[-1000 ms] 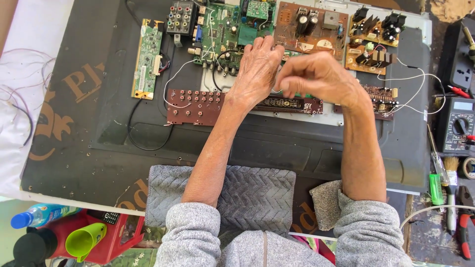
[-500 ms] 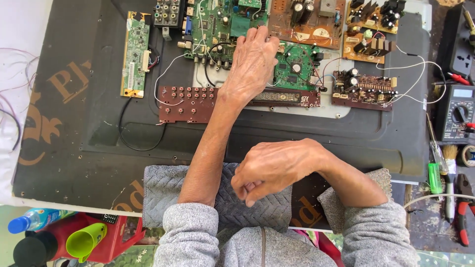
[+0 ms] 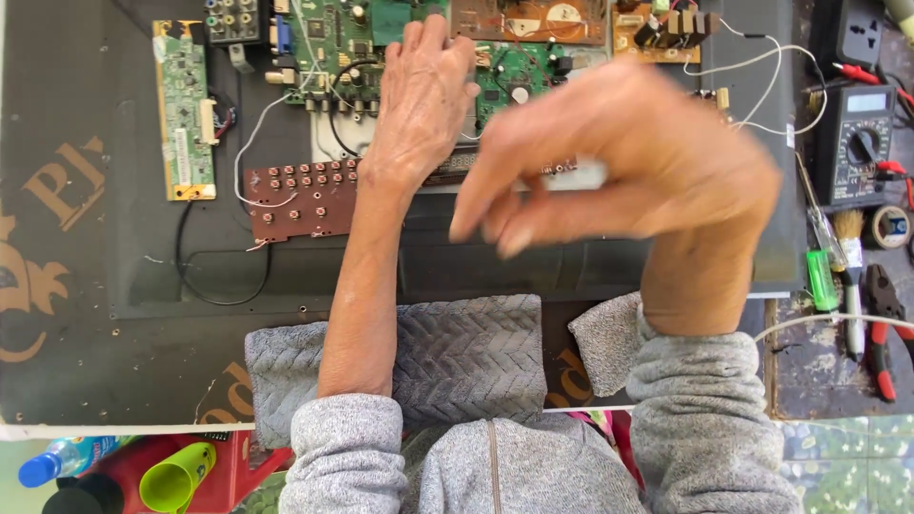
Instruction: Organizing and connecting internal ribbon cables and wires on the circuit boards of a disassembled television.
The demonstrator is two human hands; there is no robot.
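My left hand [image 3: 419, 105] lies flat, palm down, on a large green circuit board [image 3: 324, 38] at the top middle, holding nothing. Just below its wrist sits a brown board with rows of buttons [image 3: 300, 195]. My right hand [image 3: 628, 162] is raised close to the camera and blurred. Its fingertips are pinched together and point left, with nothing visible between them. It hides part of the boards behind it. A smaller green board [image 3: 519, 71] shows between the two hands.
The boards lie on a black panel [image 3: 114, 286], with a narrow green board [image 3: 183, 109] at the left. A multimeter [image 3: 862, 143], tape roll [image 3: 893, 227], brush [image 3: 850, 276], green screwdriver [image 3: 821, 276] and red pliers [image 3: 884, 333] lie at the right. A grey cloth [image 3: 466, 357] lies near me.
My right hand left the boards, dropped toward my body, and has now risen close to the camera with pinched fingers. My left hand has stayed on the green board.
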